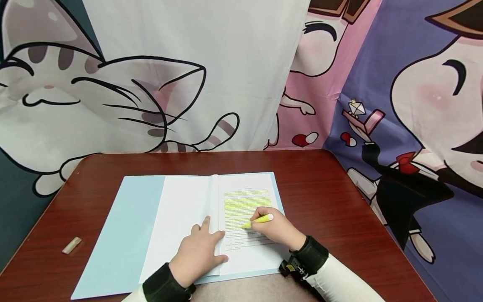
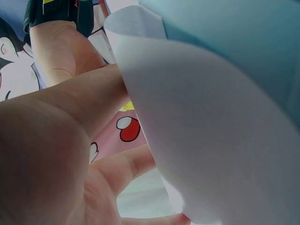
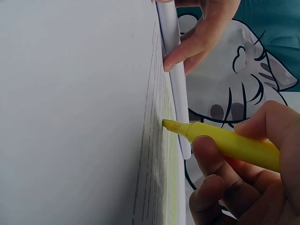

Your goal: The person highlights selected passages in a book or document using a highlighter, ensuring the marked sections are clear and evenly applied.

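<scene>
My right hand [image 1: 274,225] pinches a yellow highlighter [image 1: 260,220], its chisel tip right at a line of the printed page [image 1: 249,256]. In the right wrist view the uncapped tip of the highlighter [image 3: 229,143] meets the text, thumb and fingers around the barrel. Yellow marking covers most lines on the upper part of that page. Spread over the inner part of the blank left-hand page [image 1: 181,209], my left hand [image 1: 198,250] presses near the fold with straight fingers. Both pages lie in an open light blue folder [image 1: 136,218]. The left wrist view shows the page curving up beside the hand.
A small pale stick-like piece [image 1: 71,245] lies on the brown wooden table [image 1: 324,184], left of the folder. Black camera straps circle both wrists. Behind the table hangs a cloth [image 1: 241,75] printed with cartoon animals.
</scene>
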Available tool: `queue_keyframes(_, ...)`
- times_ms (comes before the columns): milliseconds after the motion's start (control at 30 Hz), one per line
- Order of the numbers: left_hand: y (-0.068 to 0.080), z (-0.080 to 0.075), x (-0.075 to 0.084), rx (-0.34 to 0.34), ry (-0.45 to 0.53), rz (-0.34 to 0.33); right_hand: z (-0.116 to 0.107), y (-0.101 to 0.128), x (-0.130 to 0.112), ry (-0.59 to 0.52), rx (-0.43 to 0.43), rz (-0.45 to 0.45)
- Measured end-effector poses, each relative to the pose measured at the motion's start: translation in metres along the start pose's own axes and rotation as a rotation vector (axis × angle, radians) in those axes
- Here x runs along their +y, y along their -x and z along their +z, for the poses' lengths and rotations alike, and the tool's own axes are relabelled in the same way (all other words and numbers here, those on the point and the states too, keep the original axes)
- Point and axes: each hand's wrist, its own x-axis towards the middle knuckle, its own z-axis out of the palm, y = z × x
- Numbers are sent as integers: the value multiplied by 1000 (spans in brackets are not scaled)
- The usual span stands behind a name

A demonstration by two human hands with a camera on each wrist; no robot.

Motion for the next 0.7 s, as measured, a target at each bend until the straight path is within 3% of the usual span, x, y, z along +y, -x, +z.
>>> queue_keyframes(700,0,1,-1,5,-5,2,-8,3,5,-8,6,7)
